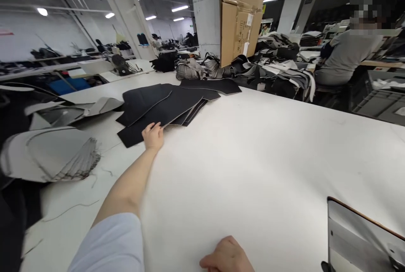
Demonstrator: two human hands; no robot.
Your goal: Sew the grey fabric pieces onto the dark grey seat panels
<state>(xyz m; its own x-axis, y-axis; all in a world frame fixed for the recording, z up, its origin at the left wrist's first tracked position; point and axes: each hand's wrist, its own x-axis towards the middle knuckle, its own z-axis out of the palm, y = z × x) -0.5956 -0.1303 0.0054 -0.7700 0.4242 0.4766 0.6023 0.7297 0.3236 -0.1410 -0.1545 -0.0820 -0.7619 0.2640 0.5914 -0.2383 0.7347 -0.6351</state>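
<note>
My left hand [153, 136] reaches far across the white table [240, 162], its fingers closed on the near edge of a black fabric panel [167, 105]. That panel lies on a loose pile of similar dark pieces with pale cut edges. Low in the view, my right hand [226, 257] is over the bare table surface, partly cut off by the frame. Its fingers are curled, and nothing shows in them. To its right is the metal plate of a sewing machine [351, 234], only partly in view.
Stacked grey stitched pieces [47, 154] lie at the left, near loose threads. Rolled and heaped fabric [278, 74] lines the table's far edge beside a tall cardboard box [238, 23]. A seated person [348, 52] is at the right, near a grey crate [376, 95].
</note>
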